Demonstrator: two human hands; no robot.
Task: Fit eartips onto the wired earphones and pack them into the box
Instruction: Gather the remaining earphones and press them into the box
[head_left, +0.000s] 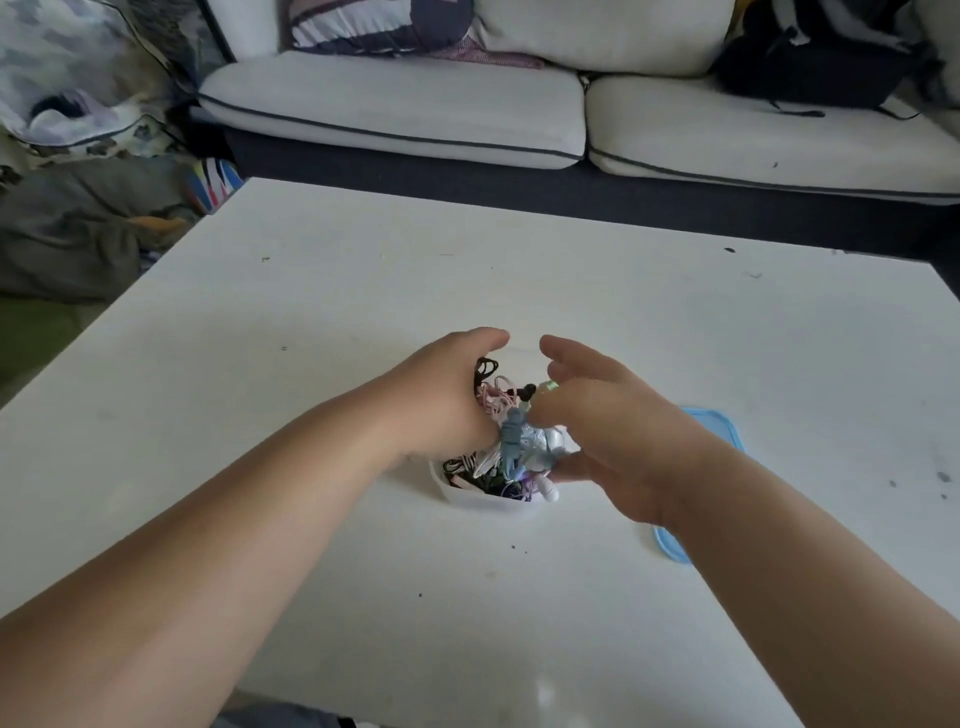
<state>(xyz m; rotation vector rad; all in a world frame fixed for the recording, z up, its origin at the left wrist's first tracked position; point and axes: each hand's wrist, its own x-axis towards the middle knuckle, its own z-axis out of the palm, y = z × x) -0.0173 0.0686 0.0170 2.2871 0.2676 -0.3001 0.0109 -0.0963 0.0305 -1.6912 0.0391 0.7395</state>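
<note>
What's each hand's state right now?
Left hand: curled round the earphone tangle in the box.
Right hand: over the tangle; grip cannot be told.

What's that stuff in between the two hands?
In the head view, a tangle of earphones sits between the left hand and the right hand, piled in a white box.

Blue lid (719, 423) lies just right of box (483, 503).
</note>
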